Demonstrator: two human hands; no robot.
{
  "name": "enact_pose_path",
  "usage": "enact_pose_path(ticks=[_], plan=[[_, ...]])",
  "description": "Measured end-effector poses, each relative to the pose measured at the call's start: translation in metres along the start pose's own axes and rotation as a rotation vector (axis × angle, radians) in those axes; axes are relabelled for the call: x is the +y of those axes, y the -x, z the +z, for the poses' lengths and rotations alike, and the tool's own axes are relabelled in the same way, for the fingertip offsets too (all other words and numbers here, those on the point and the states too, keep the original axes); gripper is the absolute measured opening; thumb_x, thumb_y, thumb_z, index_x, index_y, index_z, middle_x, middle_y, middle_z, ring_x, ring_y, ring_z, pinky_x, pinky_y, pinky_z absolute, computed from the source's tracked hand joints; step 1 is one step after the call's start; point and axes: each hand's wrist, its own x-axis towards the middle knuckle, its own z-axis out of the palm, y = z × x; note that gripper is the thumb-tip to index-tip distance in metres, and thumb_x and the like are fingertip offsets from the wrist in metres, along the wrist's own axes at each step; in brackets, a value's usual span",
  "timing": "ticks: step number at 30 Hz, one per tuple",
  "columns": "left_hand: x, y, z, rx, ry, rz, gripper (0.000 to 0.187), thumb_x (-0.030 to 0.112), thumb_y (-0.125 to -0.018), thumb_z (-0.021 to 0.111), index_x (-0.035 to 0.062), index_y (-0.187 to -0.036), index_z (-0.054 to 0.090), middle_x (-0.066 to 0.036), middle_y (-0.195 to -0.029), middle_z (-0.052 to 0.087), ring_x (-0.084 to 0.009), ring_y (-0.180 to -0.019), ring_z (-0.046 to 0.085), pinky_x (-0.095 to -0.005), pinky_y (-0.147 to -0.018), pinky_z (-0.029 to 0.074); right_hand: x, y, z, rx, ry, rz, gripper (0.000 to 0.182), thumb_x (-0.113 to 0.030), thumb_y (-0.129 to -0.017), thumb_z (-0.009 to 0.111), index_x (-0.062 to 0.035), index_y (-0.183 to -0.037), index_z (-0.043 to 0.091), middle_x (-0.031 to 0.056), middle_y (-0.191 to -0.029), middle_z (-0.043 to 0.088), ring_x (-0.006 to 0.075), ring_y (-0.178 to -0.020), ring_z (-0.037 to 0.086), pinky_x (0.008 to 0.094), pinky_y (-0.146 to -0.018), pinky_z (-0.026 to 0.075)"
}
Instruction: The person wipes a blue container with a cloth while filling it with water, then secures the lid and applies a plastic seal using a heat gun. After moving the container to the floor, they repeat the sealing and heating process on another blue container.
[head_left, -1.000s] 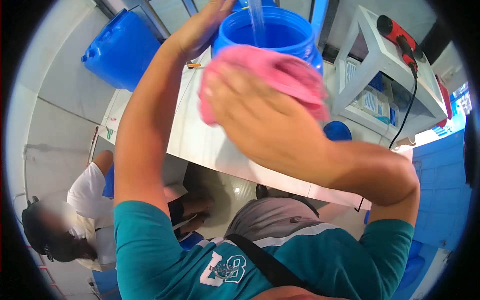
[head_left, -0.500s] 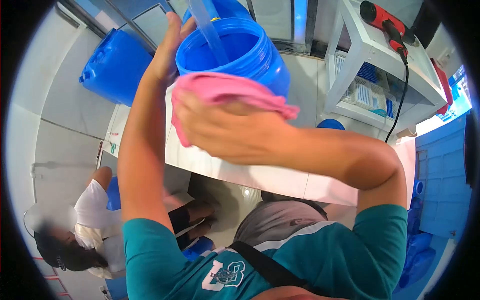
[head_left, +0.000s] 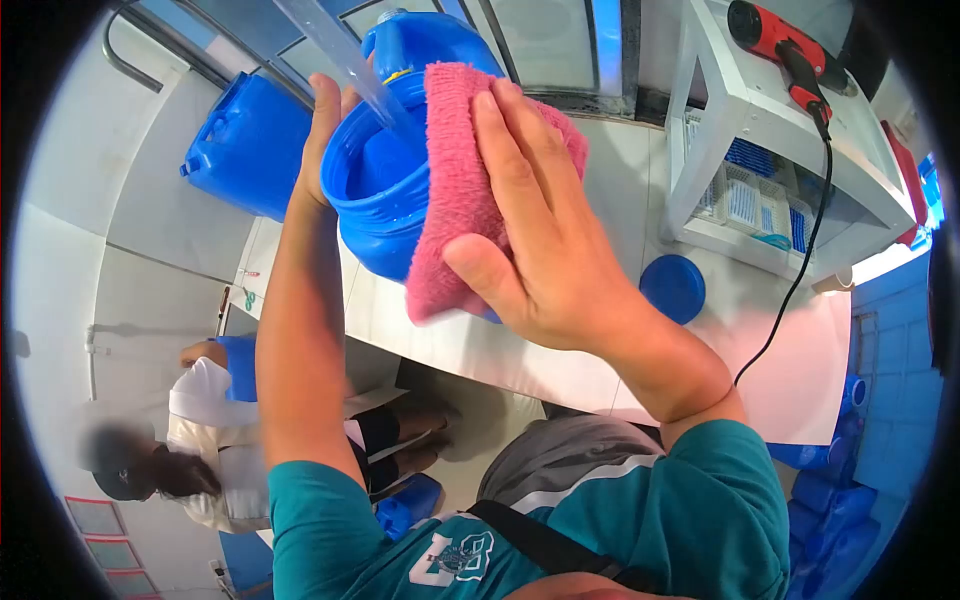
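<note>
A wide-mouthed blue container (head_left: 385, 245) stands uncapped on the white counter, with a clear tube (head_left: 345, 60) reaching into its mouth. Against the container's far left side rests my left hand (head_left: 328, 130), thumb raised and the other fingers mostly hidden behind the rim. My right hand (head_left: 530, 215) presses a pink cloth (head_left: 455, 180) flat to the container's right side, fingers extended over the cloth and thumb spread apart.
A round blue lid (head_left: 672, 289) lies on the counter (head_left: 600, 375). To the right, a red heat gun (head_left: 775, 40) with a black cord tops a white shelf unit (head_left: 730, 125). Blue jugs (head_left: 255, 145) stand left and behind. Another person (head_left: 215, 440) is at lower left.
My right hand has moved the pink cloth from the container's near side up onto its right side, and its fingers now point upward. The container sits lower and further left in view; more lid shows.
</note>
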Motion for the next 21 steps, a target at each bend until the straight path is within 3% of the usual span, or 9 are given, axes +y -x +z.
enact_pose_path(ticks=[2, 5, 7, 8, 11, 13, 16, 18, 21], plan=[[0.001, -0.002, 0.003, -0.006, 0.013, -0.006, 0.097, 0.078, -0.095, 0.031, 0.006, -0.16, 0.024, -0.017, -0.148, 0.05, -0.0294, -0.133, 0.052, -0.0414, -0.112, 0.043, 0.013, -0.01, 0.011, 0.09, -0.177, 0.076, 0.061, -0.046, -0.097, 0.064, -0.0032, -0.14, 0.053, 0.0163, -0.139, 0.057, 0.0296, -0.138, 0.047, 0.0435, -0.113, 0.036], [0.0, 0.0, 0.005, 0.0, -0.003, -0.016, 0.098, 0.078, -0.094, 0.031, 0.0048, -0.159, 0.025, -0.017, -0.145, 0.053, -0.0292, -0.131, 0.054, -0.0416, -0.111, 0.044, 0.057, -0.06, 0.007, -0.355, -1.185, 0.716, 0.049, -0.045, -0.098, 0.062, -0.0051, -0.127, 0.067, 0.0133, -0.132, 0.063, 0.0261, -0.135, 0.049, 0.0398, -0.113, 0.036], [0.0, -0.004, 0.002, -0.021, -0.03, -0.008, 0.098, 0.078, -0.094, 0.031, 0.0039, -0.158, 0.025, -0.017, -0.143, 0.054, -0.0292, -0.13, 0.055, -0.0416, -0.11, 0.045, 0.077, -0.07, 0.02, -0.412, -1.283, 0.76, 0.046, -0.043, -0.099, 0.061, -0.0059, -0.124, 0.07, 0.0129, -0.129, 0.065, 0.0235, -0.132, 0.051, 0.0374, -0.112, 0.036], [0.0, -0.004, 0.002, -0.021, -0.025, 0.002, 0.097, 0.078, -0.095, 0.03, 0.0044, -0.157, 0.028, -0.017, -0.144, 0.054, -0.0305, -0.129, 0.056, -0.0439, -0.109, 0.047, 0.089, -0.06, 0.034, -0.328, -1.146, 0.6, 0.045, -0.042, -0.1, 0.06, -0.0062, -0.126, 0.069, 0.0127, -0.128, 0.065, 0.0187, -0.127, 0.053, 0.034, -0.109, 0.039], [-0.001, -0.003, 0.001, -0.014, -0.01, 0.02, 0.096, 0.078, -0.095, 0.029, 0.0047, -0.156, 0.03, -0.017, -0.144, 0.054, -0.0318, -0.129, 0.057, -0.0465, -0.107, 0.049, 0.051, -0.026, 0.014, -0.327, -1.147, 0.693, 0.046, -0.032, -0.097, 0.062, -0.005, -0.134, 0.064, 0.0147, -0.138, 0.059, 0.0144, -0.124, 0.055, 0.0336, -0.109, 0.04], [-0.002, -0.002, 0.001, -0.005, -0.001, 0.029, 0.096, 0.078, -0.095, 0.029, 0.0046, -0.156, 0.03, -0.017, -0.144, 0.055, -0.0318, -0.129, 0.057, -0.0468, -0.107, 0.049, 0.027, 0.024, 0.029, 0.103, -0.616, 0.279, 0.058, -0.022, -0.087, 0.066, -0.0037, -0.141, 0.056, 0.0198, -0.145, 0.05, 0.0348, -0.127, 0.052, 0.0481, -0.113, 0.033], [-0.001, -0.001, 0.007, -0.005, 0.022, -0.016, 0.097, 0.078, -0.095, 0.03, 0.003, -0.157, 0.028, -0.018, -0.143, 0.055, -0.0298, -0.129, 0.056, -0.0428, -0.11, 0.045, -0.026, 0.053, 0.027, 0.118, 0.111, -0.12, 0.061, -0.024, -0.083, 0.062, -0.0059, -0.141, 0.058, 0.0244, -0.153, 0.042, 0.0458, -0.139, 0.039, 0.0584, -0.118, 0.024], [0.002, 0.003, 0.012, 0.071, -0.002, -0.029, 0.096, 0.078, -0.096, 0.029, 0.0043, -0.158, 0.029, -0.018, -0.145, 0.052, -0.0301, -0.131, 0.054, -0.0426, -0.111, 0.044, -0.045, 0.046, 0.042, 0.053, 0.197, -0.172, 0.06, -0.027, -0.084, 0.059, -0.0067, -0.141, 0.059, 0.0233, -0.156, 0.039, 0.0417, -0.148, 0.033, 0.0576, -0.121, 0.019], [0.007, 0.008, 0.016, 0.144, -0.07, -0.049, 0.093, 0.077, -0.096, 0.028, 0.0067, -0.157, 0.031, -0.015, -0.144, 0.054, -0.0299, -0.13, 0.055, -0.0448, -0.11, 0.046, -0.046, 0.015, 0.06, 0.104, 0.399, -0.413, 0.056, -0.032, -0.085, 0.053, 0.0, -0.13, 0.064, 0.0208, -0.15, 0.048, 0.0383, -0.14, 0.044, 0.0574, -0.12, 0.024]])
